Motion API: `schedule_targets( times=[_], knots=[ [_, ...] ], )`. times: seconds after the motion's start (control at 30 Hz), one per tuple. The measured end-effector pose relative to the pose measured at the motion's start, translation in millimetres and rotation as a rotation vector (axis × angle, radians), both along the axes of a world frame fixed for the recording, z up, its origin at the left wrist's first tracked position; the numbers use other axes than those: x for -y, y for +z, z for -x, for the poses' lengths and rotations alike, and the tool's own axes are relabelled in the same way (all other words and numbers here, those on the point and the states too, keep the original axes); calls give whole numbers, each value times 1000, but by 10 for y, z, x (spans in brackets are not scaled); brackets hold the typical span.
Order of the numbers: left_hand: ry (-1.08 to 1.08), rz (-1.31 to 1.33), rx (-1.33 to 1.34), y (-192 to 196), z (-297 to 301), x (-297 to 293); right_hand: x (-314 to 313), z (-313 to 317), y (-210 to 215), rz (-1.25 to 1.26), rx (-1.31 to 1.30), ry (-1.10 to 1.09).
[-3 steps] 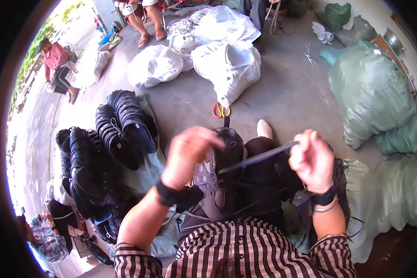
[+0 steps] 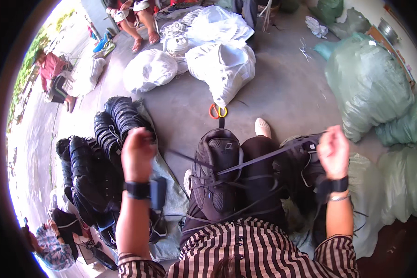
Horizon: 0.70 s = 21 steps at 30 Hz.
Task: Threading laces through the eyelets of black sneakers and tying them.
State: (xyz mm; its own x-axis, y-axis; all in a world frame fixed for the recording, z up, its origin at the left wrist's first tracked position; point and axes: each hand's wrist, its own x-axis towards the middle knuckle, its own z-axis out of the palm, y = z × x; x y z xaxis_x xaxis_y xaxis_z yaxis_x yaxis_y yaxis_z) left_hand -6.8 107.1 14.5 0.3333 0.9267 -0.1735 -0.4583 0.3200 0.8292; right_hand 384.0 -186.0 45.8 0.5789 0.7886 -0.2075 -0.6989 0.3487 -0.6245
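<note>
A dark grey shoe (image 2: 217, 173) rests on my lap, toe pointing away from me. A flat black lace (image 2: 268, 156) runs from the shoe up to my right hand (image 2: 333, 152), which grips its end and holds it taut. My left hand (image 2: 137, 149) is raised out to the left with its fingers closed on the other lace end (image 2: 180, 156), a thin dark strand back to the shoe. Both wrists wear black bands. More loose black laces lie across my dark trousers.
Rows of stacked black shoes (image 2: 102, 153) lie on a sheet at my left. Orange and yellow scissors (image 2: 217, 111) lie on the concrete floor ahead. White sacks (image 2: 222, 62) stand beyond them, green sacks (image 2: 368, 88) at the right. Other people sit at the far left and top.
My left hand has swung out to the left, away from the shoe, drawing the lace out. My right hand has stayed put at the right, still holding the lace taut.
</note>
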Motion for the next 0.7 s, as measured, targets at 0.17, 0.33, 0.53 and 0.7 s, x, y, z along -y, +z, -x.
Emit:
schedule_targets(
  times=[0.17,0.33,0.53,0.7],
  knots=[
    [441,298,-108,-287,1078,-270,1139,-1089,-402,166,182,-246],
    [-207,-47,-169,242,272,496,565,-475,-514,221,161,-183],
    [-522,-1079,-1099,390,-360,1287,-528,939,-62,352,839,590],
    [-530,-1333,-1084,334,-521,1255,-748,1256,-219,198,1509,665]
  ],
)
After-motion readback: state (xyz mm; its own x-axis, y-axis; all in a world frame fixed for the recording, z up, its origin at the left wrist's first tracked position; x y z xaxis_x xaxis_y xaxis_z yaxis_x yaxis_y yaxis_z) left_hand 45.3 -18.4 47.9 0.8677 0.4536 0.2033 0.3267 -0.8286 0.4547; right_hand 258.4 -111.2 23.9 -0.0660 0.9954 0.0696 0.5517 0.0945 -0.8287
